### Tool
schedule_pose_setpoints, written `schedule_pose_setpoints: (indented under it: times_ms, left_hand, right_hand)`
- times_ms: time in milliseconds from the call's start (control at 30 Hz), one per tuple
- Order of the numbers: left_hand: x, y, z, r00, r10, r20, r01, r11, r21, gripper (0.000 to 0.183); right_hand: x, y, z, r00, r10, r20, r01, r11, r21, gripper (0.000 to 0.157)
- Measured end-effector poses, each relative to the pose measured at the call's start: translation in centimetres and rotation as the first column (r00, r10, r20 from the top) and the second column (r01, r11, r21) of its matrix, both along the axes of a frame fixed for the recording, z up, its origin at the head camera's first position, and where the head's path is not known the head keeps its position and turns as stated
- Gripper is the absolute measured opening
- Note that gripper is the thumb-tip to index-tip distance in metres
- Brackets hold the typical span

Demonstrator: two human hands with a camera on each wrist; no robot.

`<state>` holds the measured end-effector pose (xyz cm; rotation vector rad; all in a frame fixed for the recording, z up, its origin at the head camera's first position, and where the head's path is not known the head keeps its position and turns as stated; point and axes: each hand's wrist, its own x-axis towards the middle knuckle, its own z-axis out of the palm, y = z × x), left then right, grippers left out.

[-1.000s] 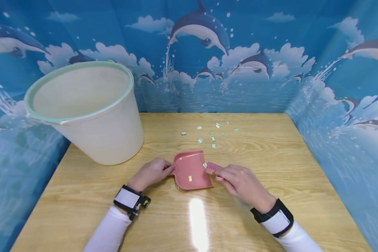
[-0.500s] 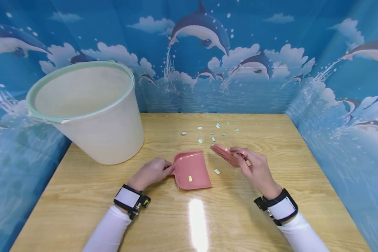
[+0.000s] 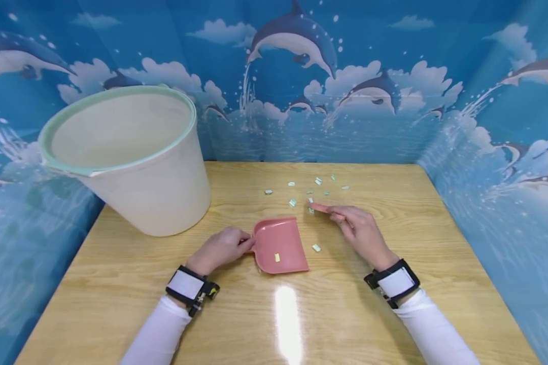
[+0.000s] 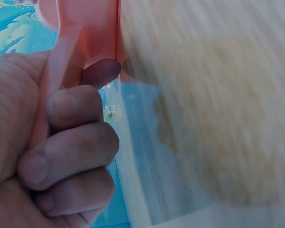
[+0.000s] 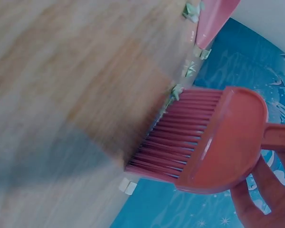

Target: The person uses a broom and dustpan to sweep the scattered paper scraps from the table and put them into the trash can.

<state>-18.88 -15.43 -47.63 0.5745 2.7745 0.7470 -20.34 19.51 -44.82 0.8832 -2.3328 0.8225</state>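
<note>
My left hand (image 3: 221, 247) grips the handle of a pink dustpan (image 3: 285, 238), which lies on the table with its wide edge facing right. In the left wrist view, curled fingers (image 4: 80, 149) wrap the handle. One small yellowish scrap (image 3: 277, 257) sits inside the pan. My right hand (image 3: 363, 233) holds a small pink hand brush (image 3: 319, 207) by its handle, beyond and right of the pan. The right wrist view shows the brush's bristles (image 5: 175, 135) down at the table with a pale green scrap (image 5: 177, 91) right at their end. Another scrap (image 3: 316, 248) lies just right of the pan.
Several small green-white scraps (image 3: 292, 203) are scattered on the wooden table (image 3: 370, 314) toward the back. A large white bucket (image 3: 164, 187) with a green rim stands at the back left. A blue dolphin-print curtain (image 3: 265, 137) encloses the back and sides.
The brush left the pan's edge, lifted back and right, then came down among the scraps behind. One scrap stayed behind beside the pan. My left hand and the dustpan kept their place.
</note>
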Motion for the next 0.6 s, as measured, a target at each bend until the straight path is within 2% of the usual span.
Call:
schedule_pose_setpoints:
  times_ms: [167, 400, 600]
  left_hand:
    - [-0.1, 0.0, 0.2, 1.0, 0.011, 0.014, -0.011, 1.0, 0.007, 0.037]
    - [-0.1, -0.1, 0.1, 1.0, 0.005, 0.006, -0.005, 1.0, 0.012, 0.037]
    - [0.1, -0.3, 0.2, 1.0, -0.016, -0.004, 0.016, 1.0, 0.017, 0.036]
  right_hand:
    - [0.8, 0.4, 0.1, 1.0, -0.004, 0.021, 0.004, 0.999, 0.04, 0.024]
    - [3.3, 1.0, 0.4, 0.998, -0.004, 0.063, 0.0, 0.998, 0.07, 0.024]
    - [5.8, 0.7, 0.9, 0.998, 0.063, -0.015, -0.061, 0.994, 0.09, 0.018]
